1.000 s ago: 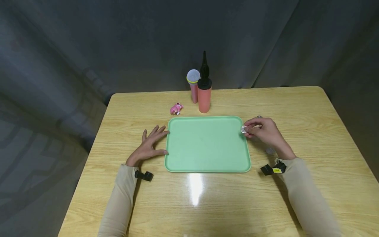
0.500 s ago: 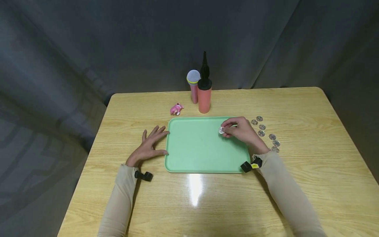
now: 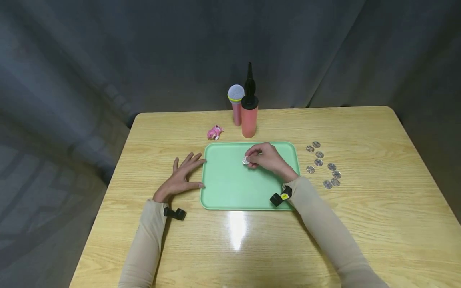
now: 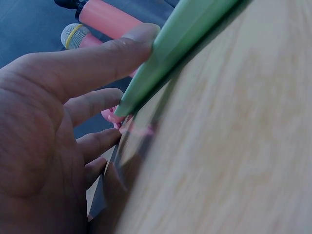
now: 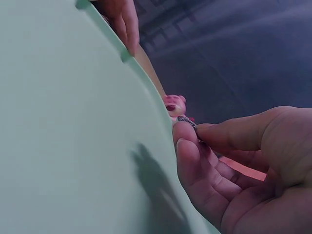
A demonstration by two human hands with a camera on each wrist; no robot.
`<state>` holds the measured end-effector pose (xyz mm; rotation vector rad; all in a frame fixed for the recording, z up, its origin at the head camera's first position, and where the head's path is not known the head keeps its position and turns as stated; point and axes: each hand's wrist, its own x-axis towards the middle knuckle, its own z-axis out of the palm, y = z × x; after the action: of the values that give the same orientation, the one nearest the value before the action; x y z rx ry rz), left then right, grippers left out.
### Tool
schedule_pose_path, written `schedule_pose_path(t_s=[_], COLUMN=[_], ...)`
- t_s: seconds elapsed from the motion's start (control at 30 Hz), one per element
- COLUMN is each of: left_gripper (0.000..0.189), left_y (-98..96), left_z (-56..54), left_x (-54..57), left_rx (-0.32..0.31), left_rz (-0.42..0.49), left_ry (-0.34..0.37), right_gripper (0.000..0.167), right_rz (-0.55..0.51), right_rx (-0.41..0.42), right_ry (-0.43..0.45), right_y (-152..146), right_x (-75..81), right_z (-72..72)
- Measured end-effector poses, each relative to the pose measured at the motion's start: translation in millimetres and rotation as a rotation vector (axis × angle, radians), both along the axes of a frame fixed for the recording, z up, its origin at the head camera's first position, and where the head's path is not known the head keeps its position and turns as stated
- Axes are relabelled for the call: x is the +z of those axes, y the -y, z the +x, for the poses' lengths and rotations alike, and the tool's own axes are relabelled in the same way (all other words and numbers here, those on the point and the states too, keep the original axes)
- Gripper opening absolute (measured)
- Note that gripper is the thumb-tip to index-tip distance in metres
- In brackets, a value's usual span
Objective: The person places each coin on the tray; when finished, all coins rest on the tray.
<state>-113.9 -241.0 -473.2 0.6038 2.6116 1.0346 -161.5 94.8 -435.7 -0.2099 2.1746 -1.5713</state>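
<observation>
My right hand (image 3: 268,158) pinches a small silver coin (image 3: 245,160) between thumb and fingers, above the middle of the light green tray (image 3: 230,190). Seen from the right wrist, the coin (image 5: 187,121) stands on edge at the fingertips, partly covered by them, and the hand's shadow falls on the tray. My left hand (image 3: 180,179) has its fingers spread, with thumb and fingertips touching the tray's left rim. The left wrist view shows the thumb against the rim (image 4: 168,48). Several more silver coins (image 3: 318,163) lie scattered on the table to the right of the tray.
Behind the tray stand a pink toy microphone (image 3: 236,100) and a pink pump (image 3: 249,122) with a black top. A small pink figurine (image 3: 215,132) lies left of them. The wooden table (image 3: 201,248) ends at a dark curtain (image 3: 180,56).
My right hand has moved left with the coin, from the tray's right rim to above its middle, uncovering the coins on the table. My left hand and the tray stay in place.
</observation>
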Motion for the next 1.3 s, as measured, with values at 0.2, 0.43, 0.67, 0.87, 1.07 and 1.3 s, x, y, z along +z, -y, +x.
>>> schedule_pose_path(t_s=[0.2,0.43,0.67,0.87,1.07,1.3], left_gripper=[0.085,0.085,0.085,0.085,0.085,0.086], left_y=[0.0,-0.4,-0.1,0.4,0.0,0.4], left_z=[-0.1,-0.6,-1.1,-0.6,-0.5,0.0], left_x=[0.6,0.6,0.3,0.1,0.4,-0.5], left_rx=[0.002,-0.001,0.000,0.001,0.003,0.009], left_rz=[-0.002,-0.020,-0.031,-0.031,-0.026,-0.031], left_ry=[0.004,0.001,-0.005,-0.003,-0.003,-0.004], right_gripper=[0.015,0.015,0.015,0.013,0.010,0.012], right_rz=[-0.019,-0.035,-0.033,0.003,0.221,0.399], right_rx=[0.017,0.035,0.050,0.050,0.081,0.122], right_ry=[0.019,0.057,0.046,-0.011,-0.214,-0.408], right_y=[19.3,38.2,54.8,68.1,79.5,84.3], right_x=[-4.2,-11.8,-15.5,-15.0,-16.1,-13.8], right_z=[-4.5,-9.0,-14.7,-19.8,-20.7,-14.8])
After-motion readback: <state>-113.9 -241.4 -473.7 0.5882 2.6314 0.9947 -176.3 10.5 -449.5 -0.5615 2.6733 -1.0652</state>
